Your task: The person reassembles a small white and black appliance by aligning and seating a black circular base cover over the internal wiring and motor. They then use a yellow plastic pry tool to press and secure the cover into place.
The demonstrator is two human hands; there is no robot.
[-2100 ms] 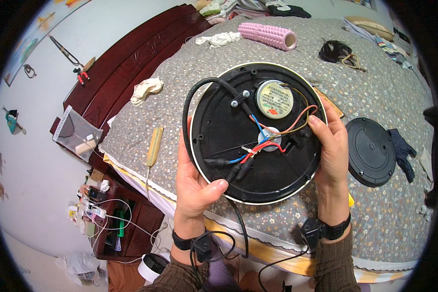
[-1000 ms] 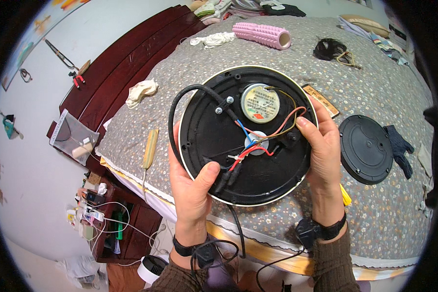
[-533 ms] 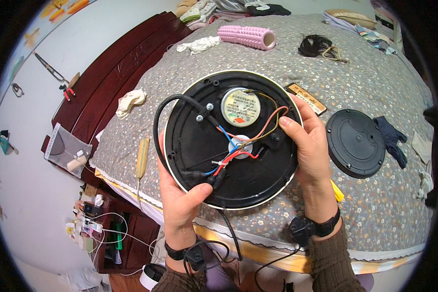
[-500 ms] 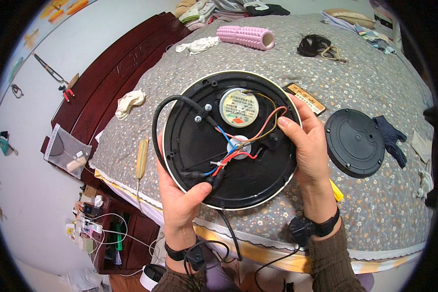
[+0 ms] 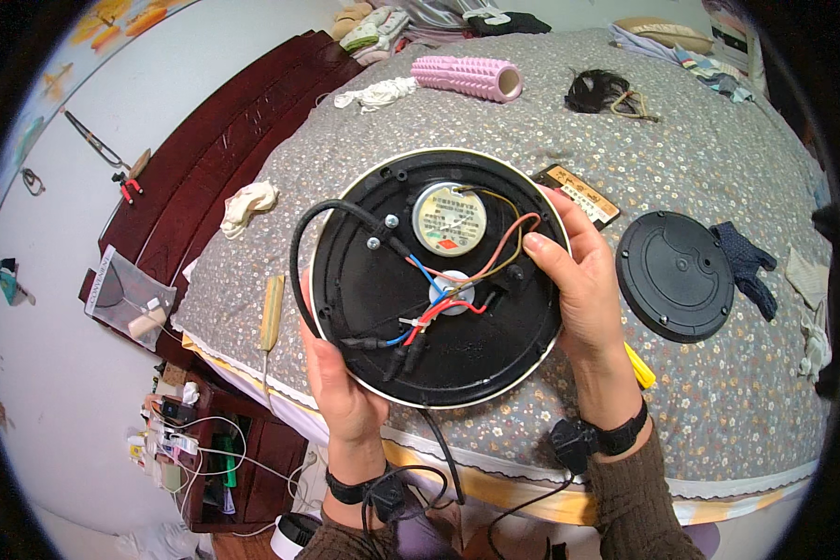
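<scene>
A round appliance base (image 5: 495, 345), black inside with a cream rim, is held tilted up above the bed. My left hand (image 5: 345, 401) grips its lower left edge, thumb along the rim and fingers hidden behind. On the right edge my right hand (image 5: 583, 289) holds it too, the thumb reaching over the rim beside the brown and pink wires (image 5: 518, 247). A silver disc motor (image 5: 449, 224) sits in the upper part. Red and blue wires (image 5: 429, 313) cross the middle, bound by a white tie. A thick black power cord (image 5: 301, 252) loops out at the left.
A round black cover (image 5: 677, 275) lies on the bed at right, against a dark glove (image 5: 747, 266). Just right of my right wrist is a yellow handle (image 5: 640, 367). A black and tan box (image 5: 583, 196), pink foam roller (image 5: 467, 77) and hair bundle (image 5: 599, 91) lie farther off.
My left thumb has drawn back from the wire joints to the rim, uncovering the black sleeves there. The base has shifted slightly down and left in view.
</scene>
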